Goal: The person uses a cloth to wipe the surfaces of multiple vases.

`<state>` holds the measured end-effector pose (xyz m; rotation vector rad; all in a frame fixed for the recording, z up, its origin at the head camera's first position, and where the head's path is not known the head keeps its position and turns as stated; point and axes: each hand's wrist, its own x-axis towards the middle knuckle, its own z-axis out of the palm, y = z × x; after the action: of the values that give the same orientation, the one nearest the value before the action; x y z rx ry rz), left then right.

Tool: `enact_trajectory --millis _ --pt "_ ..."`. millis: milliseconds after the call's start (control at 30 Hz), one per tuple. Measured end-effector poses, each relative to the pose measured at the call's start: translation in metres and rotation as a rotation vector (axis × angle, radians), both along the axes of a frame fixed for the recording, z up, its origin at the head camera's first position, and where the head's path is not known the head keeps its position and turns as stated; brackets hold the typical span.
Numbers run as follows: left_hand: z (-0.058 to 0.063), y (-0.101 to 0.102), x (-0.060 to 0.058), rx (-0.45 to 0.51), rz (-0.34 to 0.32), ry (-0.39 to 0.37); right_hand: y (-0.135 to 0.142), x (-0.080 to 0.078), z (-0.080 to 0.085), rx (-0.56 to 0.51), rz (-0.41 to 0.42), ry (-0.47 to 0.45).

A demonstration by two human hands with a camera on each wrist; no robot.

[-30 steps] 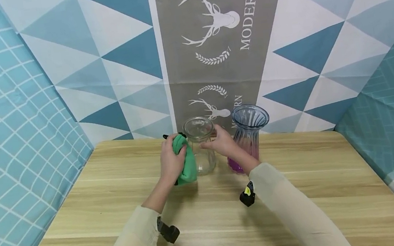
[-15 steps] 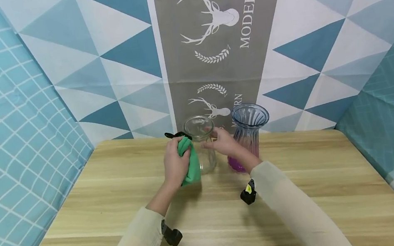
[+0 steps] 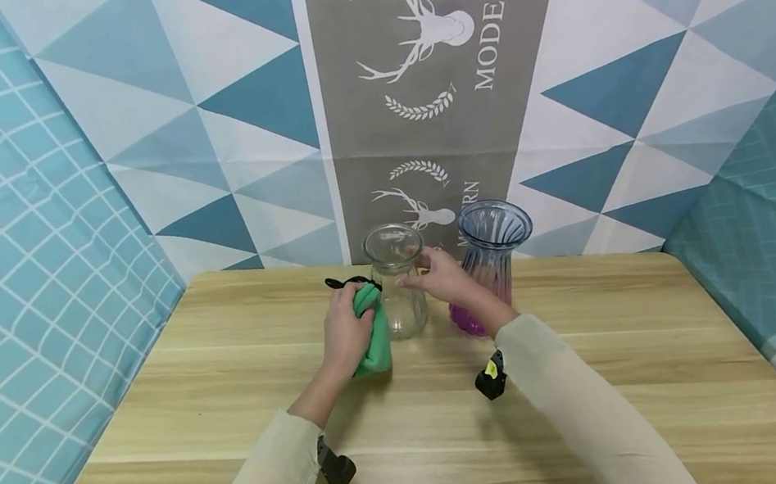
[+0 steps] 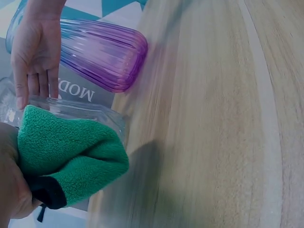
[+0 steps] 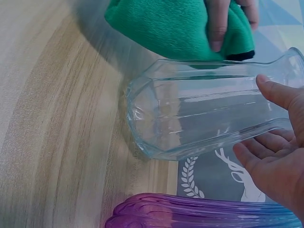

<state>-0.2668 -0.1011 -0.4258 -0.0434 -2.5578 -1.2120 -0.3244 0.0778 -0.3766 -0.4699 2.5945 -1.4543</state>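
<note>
My left hand [image 3: 346,335] grips a bunched green towel [image 3: 375,346] with dark trim, held against or very close to the left side of a clear glass vase [image 3: 406,318]. The vase stands upright at the back of the table. From the right, my right hand [image 3: 447,277] holds its upper part, thumb on the near side and fingers behind. In the right wrist view the thumb lies on the glass [image 5: 209,111]. A ribbed vase [image 3: 493,227], blue above and purple at the base, stands just right of it, partly hidden by my right forearm.
The wooden table [image 3: 415,436] ends at the patterned wall cloth [image 3: 267,126] close behind the vases. A black loop [image 3: 352,282] sticks out from the towel's top. Small black cameras sit on both wrists.
My left hand has shifted a little toward me and slightly right with the towel, along the clear vase's side. My right hand keeps its hold, and both vases stay in place.
</note>
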Motion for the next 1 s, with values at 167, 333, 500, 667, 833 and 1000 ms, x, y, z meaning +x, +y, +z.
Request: enact_trajectory --millis 167,333,500,667,833,1000 --pt "-0.003 -0.004 0.0 -0.078 -0.009 -0.083 0.0 -0.001 -0.002 0.003 -0.005 -0.005" --pt "0.005 -0.007 0.0 -0.042 -0.002 -0.097 0.0 -0.001 -0.005 -0.014 0.002 -0.004" --pt "0.024 -0.004 0.003 0.075 -0.023 0.013 0.001 -0.002 -0.007 -0.027 0.011 -0.019" --pt "0.039 0.0 0.008 0.189 -0.031 0.065 0.002 -0.003 -0.007 -0.026 0.023 -0.015" --pt "0.039 0.003 0.011 0.266 -0.033 0.118 0.002 -0.002 -0.005 -0.025 0.021 -0.006" --pt "0.028 0.008 0.009 0.277 -0.043 0.137 0.003 -0.001 -0.002 -0.009 0.018 -0.014"
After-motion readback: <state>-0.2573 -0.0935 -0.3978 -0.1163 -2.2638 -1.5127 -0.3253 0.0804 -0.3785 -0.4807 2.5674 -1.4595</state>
